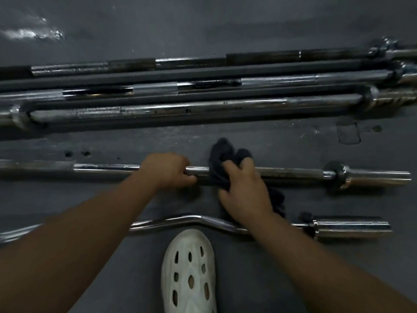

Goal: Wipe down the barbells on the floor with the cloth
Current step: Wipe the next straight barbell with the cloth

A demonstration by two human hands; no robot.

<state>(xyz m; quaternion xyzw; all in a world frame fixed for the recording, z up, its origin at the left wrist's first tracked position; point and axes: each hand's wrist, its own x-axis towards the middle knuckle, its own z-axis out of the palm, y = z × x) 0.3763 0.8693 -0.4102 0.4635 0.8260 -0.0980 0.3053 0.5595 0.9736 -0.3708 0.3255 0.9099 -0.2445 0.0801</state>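
The right hand (244, 190) has its fingers curled round a soft dark cloth (222, 154) and squeezes it onto a long straight shiny metal barbell (293, 173). Just beside it, the left hand (169, 171) wraps round the same bar to hold it. The cloth looks light and floppy, so it can bend right round the bar. The bar looks heavy, hard and smooth, and I think it could roll, so holding the thin middle part is a good idea. It lies on the dark grey floor (225, 23), which looks scuffed and dim. Nearer the person lie a bent shiny metal bar (198, 220) and a white shoe with holes (189, 267). Farther away, more long barbells (203, 107) lie side by side.
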